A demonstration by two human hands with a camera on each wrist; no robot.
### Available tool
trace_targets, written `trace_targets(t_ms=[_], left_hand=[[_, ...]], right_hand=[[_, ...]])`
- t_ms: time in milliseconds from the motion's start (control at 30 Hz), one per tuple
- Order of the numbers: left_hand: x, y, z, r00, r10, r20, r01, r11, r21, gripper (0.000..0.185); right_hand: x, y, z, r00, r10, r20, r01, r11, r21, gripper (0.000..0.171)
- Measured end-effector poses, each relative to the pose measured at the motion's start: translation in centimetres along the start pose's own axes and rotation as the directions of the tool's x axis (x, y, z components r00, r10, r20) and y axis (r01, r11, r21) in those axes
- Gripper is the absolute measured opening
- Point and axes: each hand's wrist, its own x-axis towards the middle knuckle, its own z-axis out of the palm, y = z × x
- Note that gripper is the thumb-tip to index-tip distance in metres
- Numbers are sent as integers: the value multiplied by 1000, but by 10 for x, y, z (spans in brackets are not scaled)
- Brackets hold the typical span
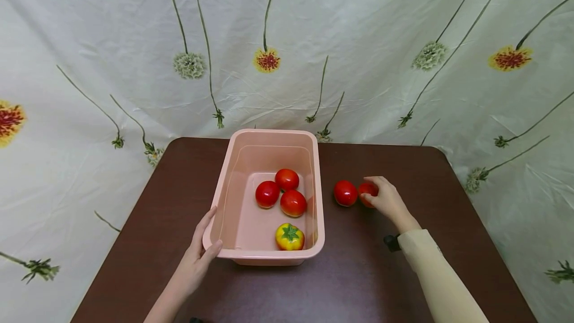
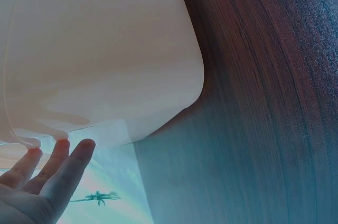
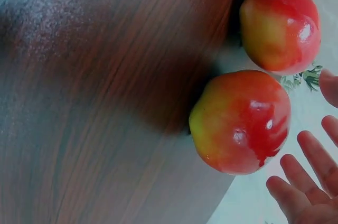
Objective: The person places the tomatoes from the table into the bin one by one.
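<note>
My right hand (image 1: pixel 381 196) reaches round a red tomato (image 1: pixel 366 190) on the brown table, just right of a second red tomato (image 1: pixel 345 193). In the right wrist view its fingers (image 3: pixel 309 182) are spread and stand a little apart from the nearer tomato (image 3: pixel 240 121); the other tomato (image 3: pixel 280 26) lies beyond. My left hand (image 1: pixel 197 258) rests against the near left corner of a pink plastic tub (image 1: pixel 273 134), thumb at the rim, straight fingers (image 2: pixel 53 166) on the tub's outer wall (image 2: pixel 105 49). Inside the tub lie three red tomatoes (image 1: pixel 287 179) and a yellow one (image 1: pixel 289 237).
The dark wooden table (image 1: pixel 358 273) has rounded corners and bare surface in front of and beside the tub. A white cloth printed with flowers (image 1: pixel 403 64) hangs behind and around it. My right arm wears a cream sleeve (image 1: pixel 430 273).
</note>
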Motion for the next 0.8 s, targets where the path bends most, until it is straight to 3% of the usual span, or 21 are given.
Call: trace_targets(t_ms=[800], left_hand=[[1, -1, 0, 1000, 21, -2, -21, 1000, 1, 68]], right_hand=[[5, 8, 7, 1000, 21, 1, -21, 999, -35, 55]])
